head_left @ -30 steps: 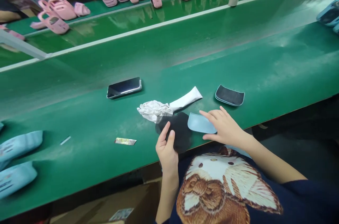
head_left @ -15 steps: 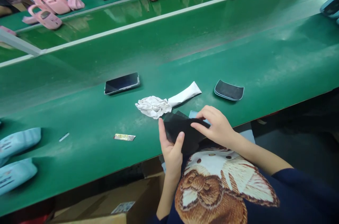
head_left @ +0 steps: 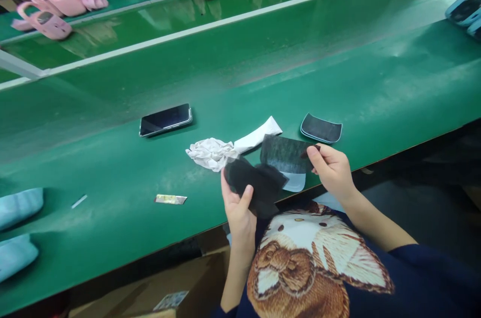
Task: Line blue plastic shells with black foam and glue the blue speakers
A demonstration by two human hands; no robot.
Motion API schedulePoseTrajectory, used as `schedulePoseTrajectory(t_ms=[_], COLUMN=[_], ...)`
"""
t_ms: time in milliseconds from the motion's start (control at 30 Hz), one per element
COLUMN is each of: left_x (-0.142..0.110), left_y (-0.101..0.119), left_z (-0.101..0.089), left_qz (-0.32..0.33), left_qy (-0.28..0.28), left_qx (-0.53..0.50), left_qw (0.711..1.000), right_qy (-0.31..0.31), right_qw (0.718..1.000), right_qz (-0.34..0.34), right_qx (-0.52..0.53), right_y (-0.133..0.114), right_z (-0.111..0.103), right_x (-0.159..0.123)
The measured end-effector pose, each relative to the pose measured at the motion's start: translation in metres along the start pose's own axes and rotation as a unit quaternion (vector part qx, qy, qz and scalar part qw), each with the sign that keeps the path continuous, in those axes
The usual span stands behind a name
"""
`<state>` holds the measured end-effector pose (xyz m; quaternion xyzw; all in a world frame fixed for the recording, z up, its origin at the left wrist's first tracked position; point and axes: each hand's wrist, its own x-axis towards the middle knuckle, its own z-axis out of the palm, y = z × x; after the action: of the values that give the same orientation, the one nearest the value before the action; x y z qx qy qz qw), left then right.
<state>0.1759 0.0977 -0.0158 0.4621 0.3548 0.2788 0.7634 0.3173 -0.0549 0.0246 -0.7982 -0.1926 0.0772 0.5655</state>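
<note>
Black fabric piece (head_left: 259,183) lies bunched in the left hand (head_left: 236,213), fingers curled around it, just over the edge of the green counter (head_left: 112,157). Right hand (head_left: 332,170) pinches a thin dark sheet (head_left: 285,153), seemingly lifted to keep it free of the counter. Pale blue piece (head_left: 295,182) is partly hidden behind it; I cannot tell if they are joined.

Beyond the left hand (head_left: 237,215) — a crumpled cloth (head_left: 209,154) and a smartphone (head_left: 166,120); beyond the right hand (head_left: 332,170) — a curved pad (head_left: 321,128), all on the assembly-line bench (head_left: 338,72).
</note>
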Motion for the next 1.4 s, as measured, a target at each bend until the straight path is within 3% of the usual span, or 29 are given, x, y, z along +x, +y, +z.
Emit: schedulePoseTrajectory(t_ms=[100, 200, 367, 500, 633, 733, 867, 933, 1267, 1400], left_x=[0.009, 0.019, 0.028, 0.029, 0.031, 0.034, 0.037, 0.038, 0.036, 0.036], left_y=[0.005, 0.003, -0.007, -0.008, -0.006, -0.006, -0.009, -0.010, -0.011, -0.012], left_z=[-0.013, -0.032, -0.051, -0.049, -0.046, -0.046, -0.051, -0.053, -0.053, -0.053], left_qz=[0.023, 0.016, -0.030, -0.050, -0.061, -0.069, -0.090, -0.097, -0.107, -0.113], left_qy=[0.030, 0.033, 0.016, -0.016, -0.021, -0.027, -0.051, -0.060, -0.070, -0.072], left_qx=[-0.021, -0.056, -0.113, -0.125, -0.164, -0.204, -0.245, -0.253, -0.245, -0.244], left_qw=[0.999, 0.998, 0.993, 0.991, 0.984, 0.976, 0.964, 0.961, 0.961, 0.961], right_qy=[-0.055, -0.095, -0.035, -0.041, -0.020, 0.000, -0.136, -0.170, -0.185, -0.193], right_qw=[0.993, 0.989, 0.987, 0.940, 0.901, 0.875, 0.845, 0.837, 0.815, 0.827], right_qz=[0.089, 0.107, -0.018, -0.085, -0.150, -0.222, -0.301, -0.313, -0.361, -0.367], right_qx=[0.055, 0.040, -0.157, -0.329, -0.406, -0.430, -0.420, -0.415, -0.413, -0.380], right_y=[0.013, 0.023, 0.028, 0.021, 0.012, 0.012, 0.023, 0.031, 0.044, 0.044], right_z=[-0.005, -0.004, 0.010, 0.013, 0.001, -0.001, 0.016, 0.026, 0.028, 0.026], right_x=[-0.009, -0.022, -0.034, -0.035, -0.034, -0.034, -0.038, -0.041, -0.040, -0.040])
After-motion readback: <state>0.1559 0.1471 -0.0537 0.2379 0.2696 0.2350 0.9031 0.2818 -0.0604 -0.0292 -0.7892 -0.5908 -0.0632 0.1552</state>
